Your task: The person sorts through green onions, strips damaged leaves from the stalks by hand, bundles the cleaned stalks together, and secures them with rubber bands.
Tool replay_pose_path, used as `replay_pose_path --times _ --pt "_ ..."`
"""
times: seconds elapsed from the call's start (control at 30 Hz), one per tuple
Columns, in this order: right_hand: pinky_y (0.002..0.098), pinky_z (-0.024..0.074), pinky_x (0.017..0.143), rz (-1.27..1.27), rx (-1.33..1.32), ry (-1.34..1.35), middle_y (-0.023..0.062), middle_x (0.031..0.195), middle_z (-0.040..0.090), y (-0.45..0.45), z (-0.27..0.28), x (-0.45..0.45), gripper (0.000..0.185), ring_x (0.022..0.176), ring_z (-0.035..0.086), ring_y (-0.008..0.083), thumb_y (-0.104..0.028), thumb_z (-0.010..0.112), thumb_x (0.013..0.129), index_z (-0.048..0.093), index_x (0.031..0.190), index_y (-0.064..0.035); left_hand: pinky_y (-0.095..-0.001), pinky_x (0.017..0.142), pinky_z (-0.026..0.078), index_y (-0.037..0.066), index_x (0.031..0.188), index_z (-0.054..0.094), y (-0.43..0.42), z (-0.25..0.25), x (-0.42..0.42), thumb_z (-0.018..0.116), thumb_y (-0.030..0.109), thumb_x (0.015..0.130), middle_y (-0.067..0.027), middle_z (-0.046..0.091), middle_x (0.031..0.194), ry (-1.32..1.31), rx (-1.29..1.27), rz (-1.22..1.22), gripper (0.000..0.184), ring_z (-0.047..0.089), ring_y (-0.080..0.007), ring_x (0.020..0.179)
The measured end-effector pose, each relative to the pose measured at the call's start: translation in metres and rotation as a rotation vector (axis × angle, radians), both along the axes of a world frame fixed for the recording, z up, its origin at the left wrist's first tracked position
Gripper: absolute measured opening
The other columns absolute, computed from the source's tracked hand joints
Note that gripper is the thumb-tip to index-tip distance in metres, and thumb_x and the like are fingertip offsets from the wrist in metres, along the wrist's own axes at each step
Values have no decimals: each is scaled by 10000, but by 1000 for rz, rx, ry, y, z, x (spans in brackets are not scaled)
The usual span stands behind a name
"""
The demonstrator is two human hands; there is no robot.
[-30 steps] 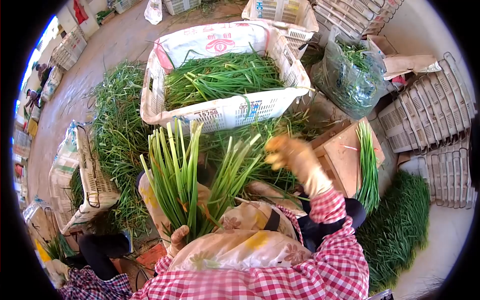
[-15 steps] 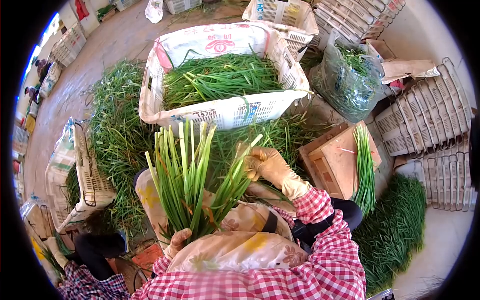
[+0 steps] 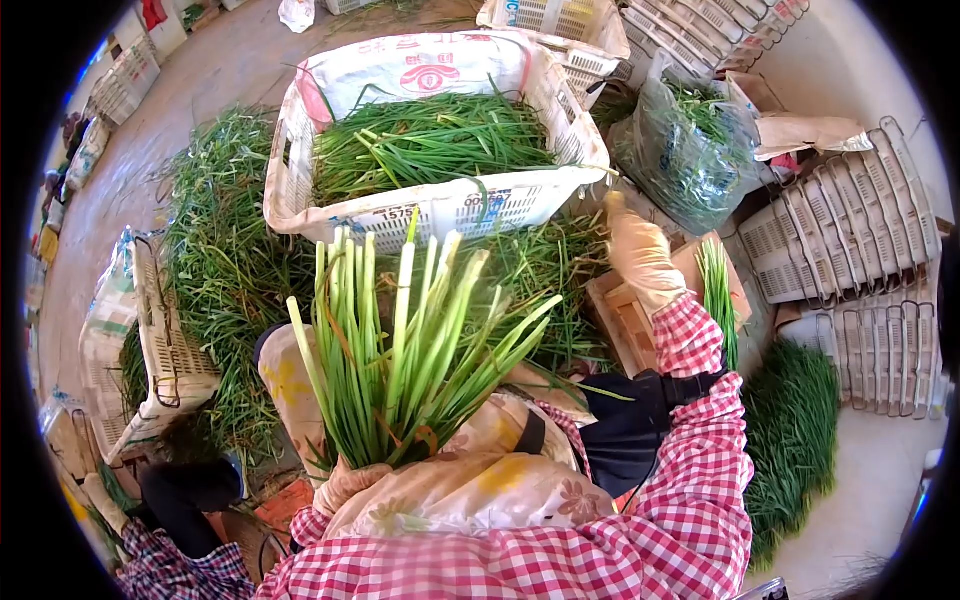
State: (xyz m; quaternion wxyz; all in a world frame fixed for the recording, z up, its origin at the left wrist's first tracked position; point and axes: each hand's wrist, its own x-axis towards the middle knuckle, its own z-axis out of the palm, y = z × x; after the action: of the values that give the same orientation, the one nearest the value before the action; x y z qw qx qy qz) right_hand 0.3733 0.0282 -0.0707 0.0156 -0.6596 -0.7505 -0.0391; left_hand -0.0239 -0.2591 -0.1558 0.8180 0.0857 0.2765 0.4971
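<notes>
My gloved left hand (image 3: 347, 484) is wrapped round the base of a bunch of green stalks (image 3: 400, 370), held over my lap with the pale cut ends fanned upward. My gloved right hand (image 3: 640, 248) reaches out to the right, above the wooden stool and near the crate's right corner; its fingers are smeared, and whether they hold anything is unclear. Beyond the bunch stands a white crate (image 3: 440, 210) with green stalks (image 3: 430, 145) inside. On the wooden stool (image 3: 690, 265) lies a small bundle of green stalks (image 3: 717, 300).
Loose greens (image 3: 225, 240) lie on the floor at left, beside a tilted crate (image 3: 175, 350). A clear bag of greens (image 3: 690, 150), stacked crates (image 3: 840, 220) and a dense green pile (image 3: 795, 440) are at right. A co-worker's sleeve (image 3: 180, 565) shows at lower left.
My right hand has moved from the stalks out to the right and away from me. The bunch in my left hand is now spread wider and stands nearer the middle.
</notes>
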Motion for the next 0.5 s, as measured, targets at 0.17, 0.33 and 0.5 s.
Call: replay_pose_path --times 0.17,0.33,0.5 --pt "475 408 898 679 -727 353 96 772 639 -40 54 -101 369 790 625 273 -390 544 876 646 907 -37 -379 953 407 20 1326 360 1 1 1 649 78 664 -156 486 1243 -3 -11 -15 725 518 -276 1092" --pt "421 494 702 836 -563 344 86 729 639 -69 22 -138 193 601 594 244 -231 603 839 638 806 -44 -382 962 403 22 1335 350 -2 2 0 650 83 667 -158 477 1255 -5 -17 -25 734 513 -277 1104" --pt "307 541 629 659 -21 819 116 793 627 -49 31 -109 113 700 618 208 -78 515 865 593 928 -26 -384 970 398 24 1343 341 -8 1 -3 650 88 670 -160 469 1268 -5 -32 -29 743 508 -279 1115"
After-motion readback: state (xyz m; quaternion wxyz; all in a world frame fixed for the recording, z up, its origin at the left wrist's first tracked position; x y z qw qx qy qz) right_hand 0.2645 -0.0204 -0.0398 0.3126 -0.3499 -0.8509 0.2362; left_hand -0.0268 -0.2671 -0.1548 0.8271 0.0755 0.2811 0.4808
